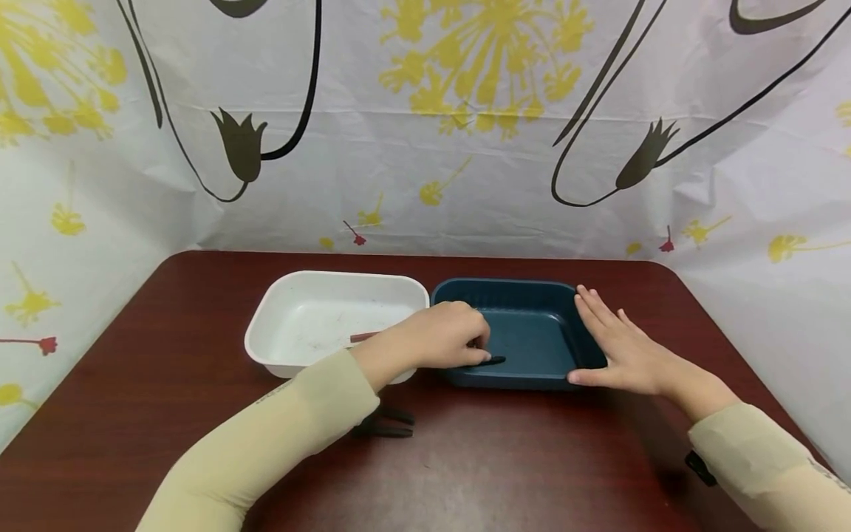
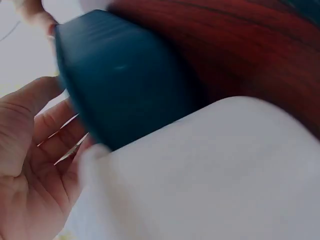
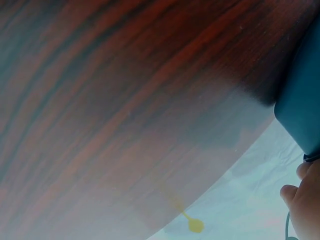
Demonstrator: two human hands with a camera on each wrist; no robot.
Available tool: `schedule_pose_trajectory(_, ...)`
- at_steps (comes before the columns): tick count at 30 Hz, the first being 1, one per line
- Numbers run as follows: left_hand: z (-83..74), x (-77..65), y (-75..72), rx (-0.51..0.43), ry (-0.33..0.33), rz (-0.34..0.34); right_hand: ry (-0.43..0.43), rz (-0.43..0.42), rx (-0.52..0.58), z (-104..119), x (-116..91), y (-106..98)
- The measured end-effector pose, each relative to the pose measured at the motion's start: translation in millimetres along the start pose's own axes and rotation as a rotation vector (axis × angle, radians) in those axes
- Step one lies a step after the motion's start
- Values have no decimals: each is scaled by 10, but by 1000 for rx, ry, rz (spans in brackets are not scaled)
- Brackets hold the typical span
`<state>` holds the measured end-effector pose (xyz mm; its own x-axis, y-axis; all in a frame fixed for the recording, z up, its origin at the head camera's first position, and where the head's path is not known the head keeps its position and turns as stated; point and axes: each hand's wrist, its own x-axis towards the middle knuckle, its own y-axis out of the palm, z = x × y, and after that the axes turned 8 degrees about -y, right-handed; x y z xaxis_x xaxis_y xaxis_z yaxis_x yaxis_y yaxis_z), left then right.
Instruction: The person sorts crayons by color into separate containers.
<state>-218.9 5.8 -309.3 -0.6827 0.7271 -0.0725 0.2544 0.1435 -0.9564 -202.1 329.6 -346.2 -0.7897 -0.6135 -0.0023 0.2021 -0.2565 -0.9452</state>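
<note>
My left hand (image 1: 455, 336) reaches over the near left corner of the dark blue tub (image 1: 532, 382), its fingers curled down. Thumb and fingers pinch a thin black stick-like piece (image 1: 493, 361), of which only one end shows; its kind I cannot tell. In the left wrist view the fingers lie beside the blue tub's wall. My right hand (image 1: 621, 351) rests at the tub's right side, fingers straight along the rim and thumb at the near corner. The white tub (image 1: 272, 355) stands just left of the blue one, with a reddish stick (image 1: 363, 336) partly hidden behind my left wrist.
On the table (image 1: 505, 458), in front of the white tub, lies a black pronged thing (image 1: 392, 425), partly covered by my left forearm. A patterned white sheet (image 1: 399, 170) hangs behind the table and at both sides.
</note>
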Motion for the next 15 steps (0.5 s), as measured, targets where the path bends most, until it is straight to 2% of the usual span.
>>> schedule_pose_trajectory(7, -82, -380, -143, 114, 42, -50, -6, 1, -1, -6, 1, -2)
schedule_pose_trajectory(15, 44, -989, -134, 118, 15, -190, 7, 5, -8, -17, 16, 7)
